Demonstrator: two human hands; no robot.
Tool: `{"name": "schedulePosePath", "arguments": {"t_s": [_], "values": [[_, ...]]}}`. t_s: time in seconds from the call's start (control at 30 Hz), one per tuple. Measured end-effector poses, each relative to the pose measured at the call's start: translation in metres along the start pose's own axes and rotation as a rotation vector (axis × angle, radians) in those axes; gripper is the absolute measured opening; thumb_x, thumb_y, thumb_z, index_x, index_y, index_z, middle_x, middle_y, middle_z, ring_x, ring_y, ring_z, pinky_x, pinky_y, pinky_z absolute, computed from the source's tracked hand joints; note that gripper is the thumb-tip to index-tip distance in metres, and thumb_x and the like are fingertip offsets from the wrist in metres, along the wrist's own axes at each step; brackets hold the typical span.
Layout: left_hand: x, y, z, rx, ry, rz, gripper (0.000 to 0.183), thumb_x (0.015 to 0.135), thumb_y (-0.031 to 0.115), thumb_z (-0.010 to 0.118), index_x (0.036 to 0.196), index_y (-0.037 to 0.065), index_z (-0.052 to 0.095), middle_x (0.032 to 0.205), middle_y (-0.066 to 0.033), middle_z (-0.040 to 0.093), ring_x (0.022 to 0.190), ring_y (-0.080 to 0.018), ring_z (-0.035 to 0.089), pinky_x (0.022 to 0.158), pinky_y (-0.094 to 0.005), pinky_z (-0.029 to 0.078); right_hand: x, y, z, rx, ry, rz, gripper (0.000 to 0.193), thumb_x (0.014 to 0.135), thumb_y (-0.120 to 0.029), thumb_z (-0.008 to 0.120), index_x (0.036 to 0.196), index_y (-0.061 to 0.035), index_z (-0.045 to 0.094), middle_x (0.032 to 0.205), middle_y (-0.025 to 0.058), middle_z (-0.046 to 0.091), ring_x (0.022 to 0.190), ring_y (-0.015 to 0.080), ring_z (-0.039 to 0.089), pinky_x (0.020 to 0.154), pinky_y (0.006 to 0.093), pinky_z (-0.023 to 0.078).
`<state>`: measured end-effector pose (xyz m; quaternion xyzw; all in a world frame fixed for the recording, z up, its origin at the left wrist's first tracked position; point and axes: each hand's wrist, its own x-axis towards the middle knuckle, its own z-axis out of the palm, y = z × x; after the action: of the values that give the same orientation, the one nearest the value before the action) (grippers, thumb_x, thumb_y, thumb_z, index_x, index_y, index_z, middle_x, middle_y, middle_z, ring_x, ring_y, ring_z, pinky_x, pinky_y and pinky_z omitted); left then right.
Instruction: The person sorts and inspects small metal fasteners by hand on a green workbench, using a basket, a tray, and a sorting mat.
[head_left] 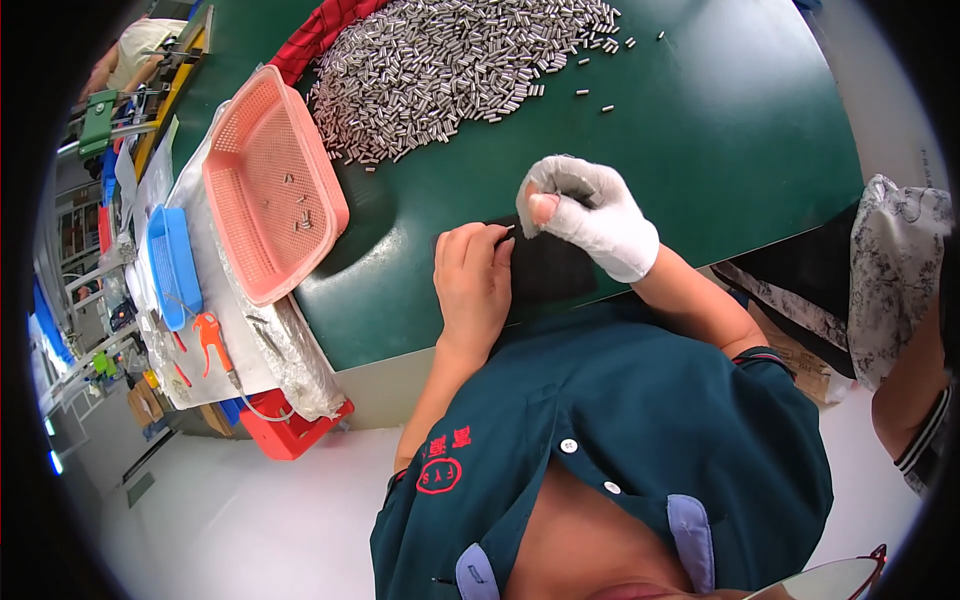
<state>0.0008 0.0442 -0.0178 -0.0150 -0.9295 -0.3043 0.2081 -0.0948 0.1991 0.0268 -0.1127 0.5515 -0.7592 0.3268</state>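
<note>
My left hand [470,280], bare, is over the near edge of the green table with its thumb and forefinger pinched together. A small metal pin [511,228] shows at their tips. Close beside it on the right, my right hand [595,220] wears a white glove with the thumb tip bare. Its fingers curl round toward the thumb, and whatever they hold is hidden. Beneath both hands lies a dark mat [560,275]. Farther off, a large heap of short silvery metal pins [430,80] covers part of the table.
A pink plastic basket [335,195] with a few pins stands at the left. Beyond it are a blue tray [172,265], an orange air gun [210,340] and a red box [285,432]. Red cloth [320,35] borders the heap. Another person's arm [908,400] is at the right.
</note>
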Motion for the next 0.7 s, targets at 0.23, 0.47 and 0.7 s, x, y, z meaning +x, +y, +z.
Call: {"name": "schedulePosePath", "arguments": {"t_s": [0.23, 0.47, 0.7], "values": [[0.004, -0.001, 0.003, 0.009, -0.048, -0.025, 0.013, 0.077, 0.002, 0.068, 0.086, 0.005, 0.059, 0.086, -0.0087, 0.058, 0.079, -0.0276, 0.054, 0.069, -0.0358, 0.045, 0.011, 0.008, -0.001, 0.243, 0.050, -0.043, 0.034, 0.092, -0.036, 0.060, 0.079, -0.0048, 0.057, 0.064, -0.0033, 0.045, 0.058, 0.0055, 0.037, 0.053, 0.0218, 0.031], [0.005, 0.001, 0.003, 0.037, -0.082, -0.045, 0.012, 0.077, 0.002, 0.068, 0.084, 0.005, 0.058, 0.085, -0.0089, 0.057, 0.077, -0.0278, 0.053, 0.068, -0.0360, 0.044, 0.017, 0.011, 0.008, 0.373, 0.089, -0.074, 0.039, 0.093, -0.040, 0.058, 0.072, -0.0082, 0.050, 0.061, -0.0045, 0.040, 0.056, 0.0071, 0.035, 0.052, 0.0233, 0.029], [0.004, 0.000, 0.006, 0.026, -0.045, -0.042, 0.014, 0.074, -0.001, 0.068, 0.083, 0.004, 0.059, 0.085, -0.0091, 0.058, 0.077, -0.0281, 0.054, 0.068, -0.0359, 0.044, 0.022, 0.012, 0.009, 0.416, 0.044, -0.022, 0.037, 0.094, -0.037, 0.058, 0.071, -0.0093, 0.048, 0.063, -0.0060, 0.038, 0.057, 0.0059, 0.031, 0.052, 0.0231, 0.027]]}}
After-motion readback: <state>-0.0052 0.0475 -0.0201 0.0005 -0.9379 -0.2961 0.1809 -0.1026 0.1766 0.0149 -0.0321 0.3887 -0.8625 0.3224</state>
